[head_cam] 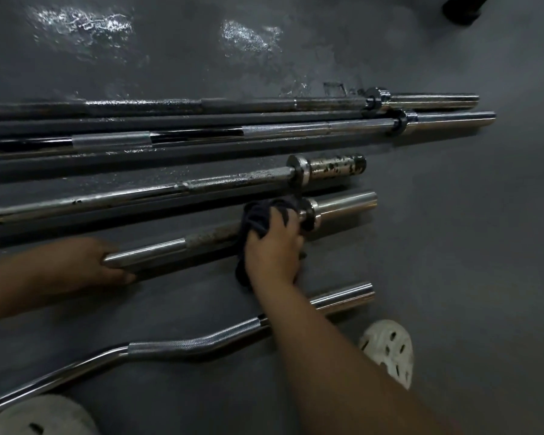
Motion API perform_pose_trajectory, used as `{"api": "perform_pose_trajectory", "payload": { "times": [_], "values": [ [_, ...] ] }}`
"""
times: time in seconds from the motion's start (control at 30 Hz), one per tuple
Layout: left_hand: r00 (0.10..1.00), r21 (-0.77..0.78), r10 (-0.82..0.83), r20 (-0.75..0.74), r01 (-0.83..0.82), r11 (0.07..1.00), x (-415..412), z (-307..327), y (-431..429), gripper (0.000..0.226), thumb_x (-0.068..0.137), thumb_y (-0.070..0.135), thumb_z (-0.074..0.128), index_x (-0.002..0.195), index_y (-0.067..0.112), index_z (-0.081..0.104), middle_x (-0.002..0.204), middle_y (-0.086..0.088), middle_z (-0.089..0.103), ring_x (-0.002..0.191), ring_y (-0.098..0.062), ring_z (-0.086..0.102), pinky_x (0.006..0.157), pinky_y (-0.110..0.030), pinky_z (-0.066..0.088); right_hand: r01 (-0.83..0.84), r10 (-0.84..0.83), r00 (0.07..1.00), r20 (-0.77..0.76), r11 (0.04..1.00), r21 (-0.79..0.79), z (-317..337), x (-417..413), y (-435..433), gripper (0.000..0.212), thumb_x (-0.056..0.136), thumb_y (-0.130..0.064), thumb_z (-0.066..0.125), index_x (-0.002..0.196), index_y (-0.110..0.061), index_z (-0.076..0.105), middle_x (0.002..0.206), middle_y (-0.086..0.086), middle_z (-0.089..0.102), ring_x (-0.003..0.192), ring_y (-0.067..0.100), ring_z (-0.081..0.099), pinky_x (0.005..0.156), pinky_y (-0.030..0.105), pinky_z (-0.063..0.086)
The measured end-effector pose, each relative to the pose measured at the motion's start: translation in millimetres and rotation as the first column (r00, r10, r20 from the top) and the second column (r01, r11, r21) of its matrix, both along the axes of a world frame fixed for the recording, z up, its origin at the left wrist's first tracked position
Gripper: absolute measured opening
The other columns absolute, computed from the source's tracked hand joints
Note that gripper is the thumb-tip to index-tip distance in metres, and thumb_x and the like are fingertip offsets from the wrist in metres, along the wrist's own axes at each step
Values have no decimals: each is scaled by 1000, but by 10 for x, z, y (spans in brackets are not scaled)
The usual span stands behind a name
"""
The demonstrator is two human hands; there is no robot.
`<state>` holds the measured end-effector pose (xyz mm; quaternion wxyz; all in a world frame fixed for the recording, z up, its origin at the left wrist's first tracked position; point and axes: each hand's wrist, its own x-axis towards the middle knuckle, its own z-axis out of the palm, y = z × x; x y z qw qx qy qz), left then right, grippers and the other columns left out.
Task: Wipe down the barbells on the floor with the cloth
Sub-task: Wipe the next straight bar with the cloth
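Barbells [248, 103], five in view, lie side by side on the dark floor [453, 246], ends pointing toward 3 o'clock. Two long ones sit at 12 o'clock of the hands. Next toward me comes a rusty bar [233, 182] with a pitted sleeve, then the short bar [201, 238] under the hands at mid-scene. A curl bar [182, 343] with bent grips lies at 6 o'clock.

Cloth [258, 215]: dark, soft, bunched. The right hand [274, 249] has its fingers curled over it and clamps it round the short bar's shaft, just beside the collar [308, 215] at the 3 o'clock end. The left hand [85, 262] wraps the bar's smooth stretch at 9 o'clock, fingers over and thumb under.

Handling, as I judge it:
- The short bar is solid steel, rigid and heavy for its size.
- It is round, so it may roll unless one end is pinned, which the left hand looks to be doing.
- Smooth chrome will be slick under the cloth.
- The dull, rust-flecked middle will drag and snag fibres, so it wants more pressure.
- The best hold is on plain chrome, away from the patch being wiped.
- No lift is needed; turning the bar in place should bring the underside up.
- Mind fingers between neighbours, since the rusty bar lies near.
- The cloth conforms easily, so wrap it full round rather than dab.

A white perforated shoe [390, 350] sits at 4 o'clock, and a second shoe [38, 416] at 7 o'clock. There is a wet-looking sheen on the floor at 11 o'clock.
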<state>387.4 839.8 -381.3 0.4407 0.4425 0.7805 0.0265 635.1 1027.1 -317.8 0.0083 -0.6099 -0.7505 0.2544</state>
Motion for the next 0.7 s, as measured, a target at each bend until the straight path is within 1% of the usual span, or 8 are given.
{"api": "perform_pose_trajectory", "payload": {
  "times": [0.13, 0.2, 0.3, 0.37, 0.47, 0.53, 0.6, 0.7],
  "values": [
    [965, 135, -24, -261, 62, 989, -10, -252, -251, 40, 68, 78, 59, 80, 40, 54, 72, 17, 57, 67, -10, 59, 66, -34, 53, -330, 315, 936, -158, 941, -76, 4, 174, 126, 47, 79, -29, 59, 126, -28, 63, 141, -2, 48, 121, 26, 53, 103, 37, 46],
    [926, 250, -13, -378, 115, 961, 103, -391, -397, 38, 73, 73, 58, 87, 40, 46, 74, 12, 54, 67, -18, 59, 62, -37, 53, -173, 180, 974, -138, 983, 57, -73, 397, 384, 49, 76, -27, 60, 125, -26, 65, 137, 2, 51, 120, 29, 55, 103, 38, 46],
    [967, 129, -25, -255, 60, 990, 146, -206, -277, 45, 69, 83, 53, 83, 40, 51, 73, 14, 58, 66, -11, 59, 66, -31, 53, -20, 24, 999, -30, 991, 132, -137, 308, 158, 55, 79, -26, 66, 134, -29, 58, 149, 2, 42, 121, 33, 51, 104, 38, 43],
    [987, 50, -42, -154, 50, 997, 43, -148, -156, 57, 62, 92, 47, 84, 40, 59, 76, 15, 63, 70, -5, 61, 71, -29, 53, -215, 219, 973, -77, 975, 56, -135, 114, -66, 55, 80, -28, 65, 135, -30, 57, 149, 0, 41, 121, 33, 50, 103, 38, 44],
    [954, 113, -24, -300, 61, 992, -94, -396, -267, 66, 60, 99, 30, 81, 40, 49, 73, 13, 61, 66, -12, 61, 64, -32, 54, -454, 460, 881, -108, 888, 72, -64, 187, 200, 50, 77, -26, 63, 128, -30, 61, 139, -1, 49, 118, 30, 55, 99, 39, 49],
    [945, 223, 24, -326, 52, 973, 23, -536, -398, 65, 64, 98, 25, 81, 38, 43, 71, 10, 57, 64, -19, 61, 60, -36, 54, -252, 262, 964, -31, 949, 188, -93, 413, 478, 50, 76, -22, 63, 126, -28, 62, 140, 0, 49, 117, 33, 55, 100, 37, 48],
    [948, 182, -15, -317, 76, 980, 94, -367, -301, 66, 64, 97, 28, 81, 37, 49, 72, 12, 58, 67, -15, 62, 63, -32, 53, -89, 84, 996, 35, 979, 181, -121, 432, 329, 58, 79, -23, 64, 136, -28, 56, 151, 2, 40, 119, 37, 51, 102, 38, 43],
    [997, -6, -57, -47, 57, 998, 47, 107, -36, 57, 61, 89, 49, 80, 36, 60, 79, 13, 64, 73, -6, 62, 68, -26, 49, -352, 352, 936, -1, 936, 4, -127, 99, -195, 69, 79, -29, 67, 145, -29, 46, 156, 1, 31, 123, 35, 47, 104, 41, 44]
  ]
}}
